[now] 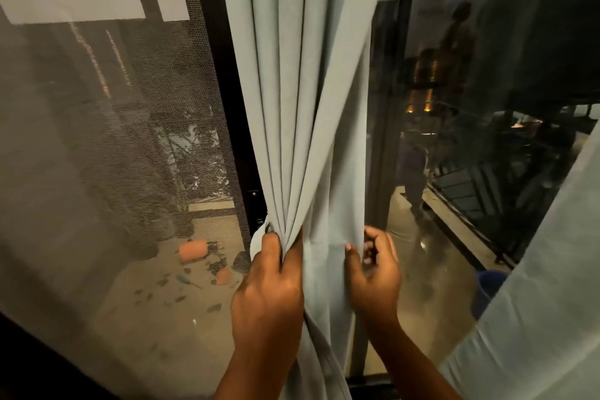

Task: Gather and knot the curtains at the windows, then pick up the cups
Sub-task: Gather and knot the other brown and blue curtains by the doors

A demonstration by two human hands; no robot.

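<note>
Head view: nearest the camera, two bare forearms reach up from the bottom edge toward a window. The left hand (pixel 268 295) has its fingers curled tight round a bunch of pleats in a pale grey-blue curtain (pixel 302 91), clamping them together at about the height where the folds converge. This grip seems meant to hold the part already gathered so it does not spread out again. The right hand (pixel 373 273) sits just beside it, at the curtain's free right edge, with thumb and fingertips bent inward. It appears to pinch that edge, probably to draw the loose cloth across into the bunch, though motion blur makes the contact hard to confirm.

The curtain hangs straight down the middle of the view from above the frame, fanning wide at the top and narrowing to the left hand's grip. No knot is formed yet, so the gathering step is judged to be in progress. A second panel of the same cloth (pixel 535 286) crosses the lower right corner.

Left of the curtain is a mesh insect screen (pixel 107 140) in a dark frame. Through it, an overturned terracotta pot (pixel 193 250) lies on a balcony floor. Right of the curtain, dark window glass (pixel 470 107) shows dim reflections. No cups are visible.
</note>
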